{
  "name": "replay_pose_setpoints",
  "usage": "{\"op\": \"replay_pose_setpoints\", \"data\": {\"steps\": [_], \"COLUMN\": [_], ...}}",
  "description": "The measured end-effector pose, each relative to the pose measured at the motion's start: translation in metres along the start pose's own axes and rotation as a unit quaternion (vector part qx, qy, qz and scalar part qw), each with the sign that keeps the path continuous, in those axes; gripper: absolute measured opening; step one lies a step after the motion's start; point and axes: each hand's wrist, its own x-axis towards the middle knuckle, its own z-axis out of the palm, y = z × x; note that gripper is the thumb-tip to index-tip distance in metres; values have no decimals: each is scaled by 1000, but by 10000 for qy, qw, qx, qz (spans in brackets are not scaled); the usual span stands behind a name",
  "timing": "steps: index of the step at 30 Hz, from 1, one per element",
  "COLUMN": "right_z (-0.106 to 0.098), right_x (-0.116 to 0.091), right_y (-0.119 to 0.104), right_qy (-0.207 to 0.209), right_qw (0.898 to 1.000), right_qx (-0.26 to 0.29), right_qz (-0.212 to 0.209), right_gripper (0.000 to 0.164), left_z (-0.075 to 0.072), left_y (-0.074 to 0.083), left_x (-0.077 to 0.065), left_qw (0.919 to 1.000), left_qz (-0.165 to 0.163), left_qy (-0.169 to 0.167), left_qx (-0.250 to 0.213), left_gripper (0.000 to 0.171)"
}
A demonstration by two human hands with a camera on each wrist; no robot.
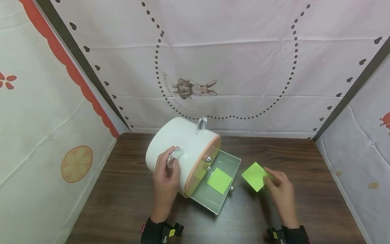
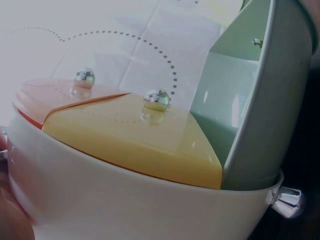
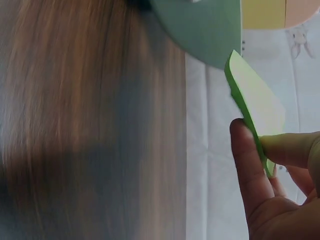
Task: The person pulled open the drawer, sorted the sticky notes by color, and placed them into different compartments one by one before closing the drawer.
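Note:
A white round storage box (image 1: 170,139) lies tilted on its side, its front facing right. My left hand (image 1: 166,183) holds a shiny curved handle (image 1: 172,156) on the box's side, thumb and fingers around it. The green drawer (image 1: 201,198) is pulled out, with a lime-green sticky note pad (image 1: 220,181) inside. The yellow drawer (image 2: 135,135) and pink drawer (image 2: 55,95) sit pushed in, each with a silver knob. To the right of the green drawer, my right hand (image 1: 281,193) pinches another lime-green sticky note pad (image 3: 257,102) by one corner, above the table.
The dark wooden table (image 1: 122,203) is bounded by a printed white cloth (image 1: 228,74) at the back and by cloth sides left and right. A second shiny handle (image 1: 201,124) projects from the box's far side. A silver knob (image 1: 232,188) sticks out from the green drawer.

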Motion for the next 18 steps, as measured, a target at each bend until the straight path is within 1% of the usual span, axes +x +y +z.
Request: {"op": "replay_pose_setpoints", "data": {"steps": [5, 9, 11, 15, 18], "right_z": [9, 12, 13, 12, 11], "right_x": [-4, -7, -7, -5, -5], "right_y": [-7, -9, -8, -9, -12], "right_qy": [26, 53, 75, 108, 46], "right_qw": [9990, 9986, 9985, 9983, 9982], "right_qx": [440, 520, 538, 553, 600], "right_qz": [-17, -11, -42, -125, -30], "right_gripper": [32, 31, 30, 30, 32], "left_z": [0, 1, 1, 2, 1], "left_y": [18, 19, 16, 0, -9], "left_x": [3, 4, 3, 1, 0], "left_qw": [10000, 9999, 9999, 9999, 9999], "left_qz": [75, 128, 109, 114, 147], "left_qy": [6, 11, 9, 32, 23], "left_qx": [22, 68, 46, 77, 78], "left_gripper": [43, 44, 44, 45, 46]}}
